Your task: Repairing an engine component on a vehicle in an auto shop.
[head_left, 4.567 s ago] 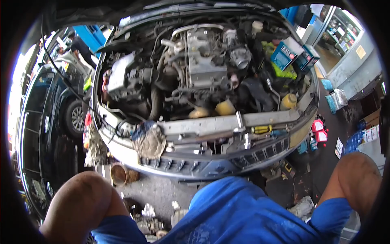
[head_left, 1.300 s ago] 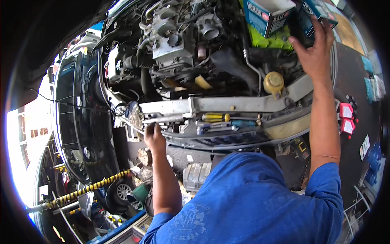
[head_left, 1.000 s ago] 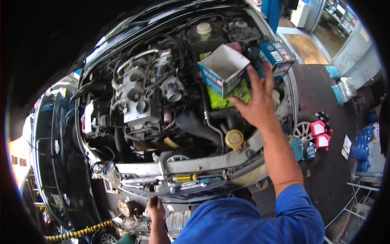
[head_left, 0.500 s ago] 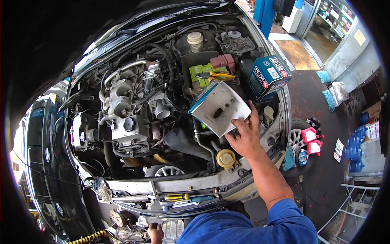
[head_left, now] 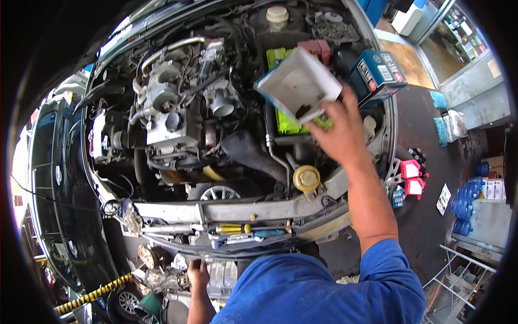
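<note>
Open-topped box [head_left: 294, 86], white inside with teal showing along its outer wall, tilts over the bright green surface [head_left: 288, 125] at the right of the engine bay. Whether it rests there or hangs clear, I cannot tell.

The right hand [head_left: 345, 127] has it at the near right corner, fingers and thumb partly closed about the rim; motion blur hides the exact grip. Lower down, the left hand [head_left: 198, 275] is loosely curled, well apart from the box; whether it holds the dark bit at its top is unclear.

The walls look like thin card, so I judge the box light, stiff along its folds but easy to crush mid-panel. A rim corner, or two opposite walls, should make the surest hold. Dark marks inside could be greasy, and best kept off the fingers.

Just right of the hand stands a second, teal box [head_left: 377, 75]. Nearer the person sits a yellowish cap [head_left: 307, 178], with the engine [head_left: 167, 92] to the left and yellow-handled tools [head_left: 232, 228] along the front.
</note>
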The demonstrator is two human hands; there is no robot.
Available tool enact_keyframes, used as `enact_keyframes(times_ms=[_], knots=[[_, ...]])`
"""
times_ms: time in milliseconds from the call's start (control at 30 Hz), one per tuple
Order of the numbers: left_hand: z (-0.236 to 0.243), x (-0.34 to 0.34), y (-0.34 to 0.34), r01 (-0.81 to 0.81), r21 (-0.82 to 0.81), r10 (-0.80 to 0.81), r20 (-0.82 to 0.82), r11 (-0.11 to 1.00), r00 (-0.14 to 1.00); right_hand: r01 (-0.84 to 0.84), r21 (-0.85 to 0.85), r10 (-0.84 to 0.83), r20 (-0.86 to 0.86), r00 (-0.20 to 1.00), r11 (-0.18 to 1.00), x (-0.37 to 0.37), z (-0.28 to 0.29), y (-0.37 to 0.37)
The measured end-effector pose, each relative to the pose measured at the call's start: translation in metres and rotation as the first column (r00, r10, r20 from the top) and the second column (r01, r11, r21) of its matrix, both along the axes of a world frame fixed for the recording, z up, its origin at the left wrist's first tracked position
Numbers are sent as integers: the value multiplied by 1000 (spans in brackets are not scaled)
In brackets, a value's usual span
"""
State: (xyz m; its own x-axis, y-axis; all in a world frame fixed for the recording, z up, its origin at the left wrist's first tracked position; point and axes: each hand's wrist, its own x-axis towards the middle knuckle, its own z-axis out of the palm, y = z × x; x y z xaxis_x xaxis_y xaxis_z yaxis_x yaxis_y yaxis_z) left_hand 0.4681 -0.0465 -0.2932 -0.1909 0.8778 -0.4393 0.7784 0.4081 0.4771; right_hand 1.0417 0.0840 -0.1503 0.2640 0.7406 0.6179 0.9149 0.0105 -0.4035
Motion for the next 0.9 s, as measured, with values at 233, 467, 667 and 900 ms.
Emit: enact_keyframes(times_ms=[233,467,667,900], knots=[[-38,-50,-60,-52,14,53,-41,999,998,-110,24,109,58,992,994,-44,-21,-42],[-13,-27,-34,96,-68,-105,-143,993,984,127,-148,-140,-80,987,981,-14,-8,-13],[-5,-6,-10,-39,95,24,155,995,988,114,-426,-245,-267,932,898,-6,39,22],[14,25,4,-55,222,-8,274,974,962,213,-332,-232,-17,973,919,4,15,6]])
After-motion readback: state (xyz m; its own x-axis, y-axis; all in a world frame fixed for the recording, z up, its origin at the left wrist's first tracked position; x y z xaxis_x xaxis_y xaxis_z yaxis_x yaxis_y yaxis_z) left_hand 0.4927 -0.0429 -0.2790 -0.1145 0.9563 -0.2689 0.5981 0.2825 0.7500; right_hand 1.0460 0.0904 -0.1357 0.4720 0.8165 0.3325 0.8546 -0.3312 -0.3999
